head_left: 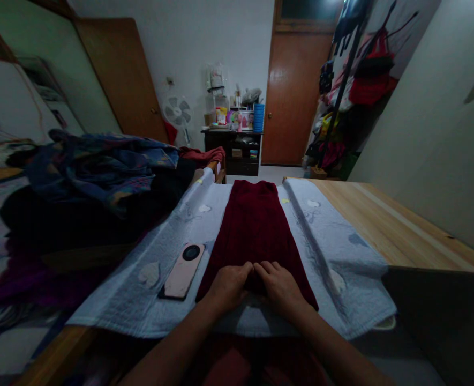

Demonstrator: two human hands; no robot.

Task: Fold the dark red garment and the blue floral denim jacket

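Note:
A dark red garment (256, 220), folded into a long shape that widens toward me, lies flat on a pale quilted cloth (148, 289). Its exact kind I cannot make out. At its near edge, my left hand (229, 283) and my right hand (279, 284) meet with the thumbs and forefingers almost touching. Both hands are closed, and their fingertips pinch the fabric. Part of the near edge is hidden beneath the fingers. Left of the garment, a pink phone (180, 276) with a round black camera ring rests face down on the cloth.
A wooden board (365, 214) extends on the right beside the cloth. Clothes (100, 166) are heaped on the left. Farther back stand a dark cabinet (242, 163) with items on top, a white fan (178, 112) and a brown door (295, 96). Bags and clothes hang at right.

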